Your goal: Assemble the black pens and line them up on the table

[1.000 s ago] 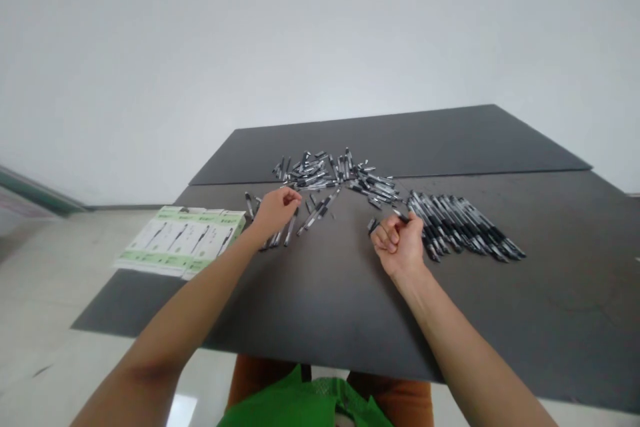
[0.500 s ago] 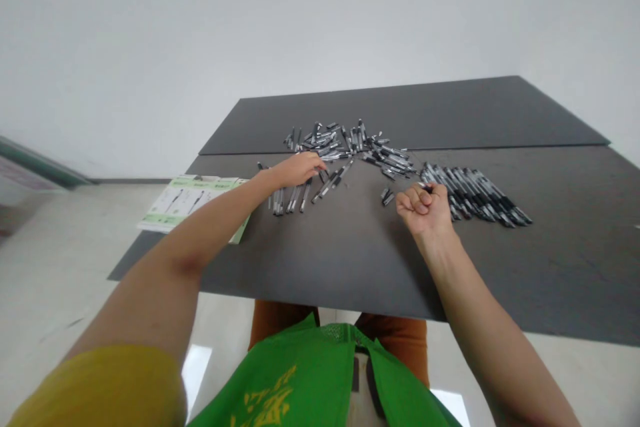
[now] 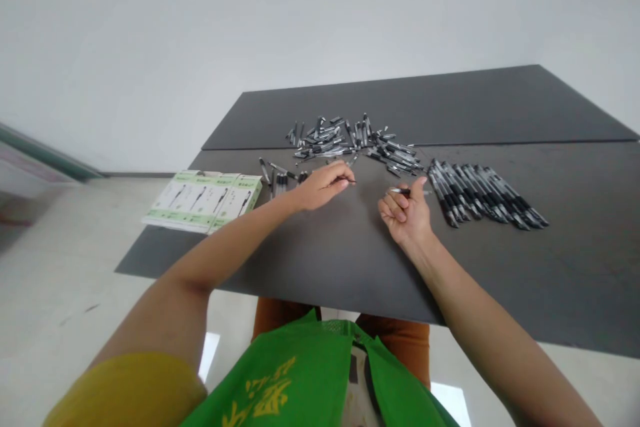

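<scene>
While right hand pinches pen, keep grip loose imo; left hand clamps thin dark piece, so go easy there.

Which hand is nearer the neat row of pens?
The right. The right hand is just to the left of the row of pens, while the left hand is farther left, past the right hand.

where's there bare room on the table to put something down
Between the left hand and right hand, the table is bare down to its near edge. So is the stretch right of the lined-up pens and the back panel behind them. Crowded: the scattered pens mid-table, and more pens between the left hand and boxes.
</scene>
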The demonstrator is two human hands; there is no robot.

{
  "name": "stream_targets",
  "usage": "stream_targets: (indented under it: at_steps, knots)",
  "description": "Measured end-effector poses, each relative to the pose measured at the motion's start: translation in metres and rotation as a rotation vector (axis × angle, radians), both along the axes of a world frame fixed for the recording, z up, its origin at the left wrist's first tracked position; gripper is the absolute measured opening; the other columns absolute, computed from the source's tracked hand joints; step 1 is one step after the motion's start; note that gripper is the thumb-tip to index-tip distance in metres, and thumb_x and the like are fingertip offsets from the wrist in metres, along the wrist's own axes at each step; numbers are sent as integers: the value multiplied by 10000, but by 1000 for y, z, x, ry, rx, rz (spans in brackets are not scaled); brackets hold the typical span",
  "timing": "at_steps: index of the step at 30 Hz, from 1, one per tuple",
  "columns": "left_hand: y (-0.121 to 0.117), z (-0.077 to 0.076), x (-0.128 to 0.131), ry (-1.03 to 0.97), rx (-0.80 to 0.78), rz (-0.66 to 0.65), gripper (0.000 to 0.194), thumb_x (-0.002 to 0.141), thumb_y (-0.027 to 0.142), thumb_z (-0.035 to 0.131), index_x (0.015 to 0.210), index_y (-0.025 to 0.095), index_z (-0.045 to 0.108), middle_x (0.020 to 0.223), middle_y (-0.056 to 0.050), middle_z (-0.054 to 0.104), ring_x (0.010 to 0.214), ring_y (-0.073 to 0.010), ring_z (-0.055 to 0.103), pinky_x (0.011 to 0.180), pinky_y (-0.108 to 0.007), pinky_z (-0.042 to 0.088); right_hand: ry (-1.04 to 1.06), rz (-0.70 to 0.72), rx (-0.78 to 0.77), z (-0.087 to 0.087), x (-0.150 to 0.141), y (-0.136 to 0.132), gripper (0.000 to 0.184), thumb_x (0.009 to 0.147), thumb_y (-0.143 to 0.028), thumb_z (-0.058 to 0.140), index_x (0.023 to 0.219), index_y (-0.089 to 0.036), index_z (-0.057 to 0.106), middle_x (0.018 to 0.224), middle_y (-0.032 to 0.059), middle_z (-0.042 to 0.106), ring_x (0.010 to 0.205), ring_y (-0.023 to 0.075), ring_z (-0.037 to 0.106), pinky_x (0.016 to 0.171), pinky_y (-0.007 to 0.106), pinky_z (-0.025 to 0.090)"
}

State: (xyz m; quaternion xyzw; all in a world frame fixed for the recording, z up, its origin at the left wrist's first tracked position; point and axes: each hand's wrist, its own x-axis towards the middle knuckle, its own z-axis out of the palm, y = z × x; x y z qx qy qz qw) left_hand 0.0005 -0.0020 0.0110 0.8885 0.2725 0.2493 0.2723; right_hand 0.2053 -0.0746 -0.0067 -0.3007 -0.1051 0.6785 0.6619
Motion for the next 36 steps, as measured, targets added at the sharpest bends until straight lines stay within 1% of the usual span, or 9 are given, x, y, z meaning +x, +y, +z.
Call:
stream_targets:
  at_steps: [2,5,9,13,20,24,28,32,36]
  knots:
    - [-14,-12,19,-103,-92,-50,410,982,494,365,968,162,605,964,-89,619,906,-193,567,867,-328,432,-49,6,-19,-6,-7,0,518,881,-687,501,664,-224,421,397,-118,290,287,41,181,327,202,247]
    - [-27,-36,43,-273,-257,55,498,972,602,324,980,167,566,886,-69,612,808,-171,555,788,-317,437,-89,0,-42,-14,-13,1,508,897,-686,470,686,-226,428,398,-120,302,286,43,191,323,194,231]
    - [-35,-56,56,-347,-436,43,531,938,671,354,1005,171,522,724,2,530,626,-125,468,649,-282,396,-140,-83,-3,-20,-17,2,504,920,-648,464,657,-227,377,394,-117,317,283,44,226,327,184,250]
    - [-39,-55,55,-374,-518,-32,521,919,677,413,977,169,513,697,15,502,640,-121,474,658,-278,392,-242,-165,61,-26,-21,2,492,919,-576,520,613,-224,362,404,-97,372,295,47,299,326,180,271]
    - [-43,-55,56,-449,-602,-87,517,916,676,423,930,167,512,817,-41,574,706,-124,517,677,-277,425,-357,-251,100,-29,-27,0,492,933,-471,515,534,-234,350,397,-55,425,318,69,383,318,203,324]
    - [-44,-56,56,-443,-599,-11,519,920,681,404,910,172,505,790,-25,566,668,-109,511,645,-262,419,-413,-278,102,-30,-29,1,473,897,-505,577,573,-239,358,396,-69,434,315,73,406,308,201,312]
    - [-46,-55,56,-364,-473,93,498,942,658,372,893,177,490,773,-7,562,628,-99,518,633,-260,417,-575,-351,111,-30,-25,-3,436,804,-499,712,660,-244,389,405,-104,455,299,69,405,296,186,251]
    - [-47,-55,56,-301,-414,73,492,954,646,352,929,177,499,747,3,564,619,-102,526,645,-264,428,-705,-332,151,-26,-21,-11,407,773,-387,771,643,-239,415,402,-114,450,317,56,392,315,177,238]
    - [-43,-61,56,-389,-501,43,499,900,665,473,1014,179,500,788,0,569,658,-103,540,668,-266,437,-727,-318,175,-21,-21,-14,411,756,-314,792,601,-228,421,407,-109,431,346,49,374,330,178,237]
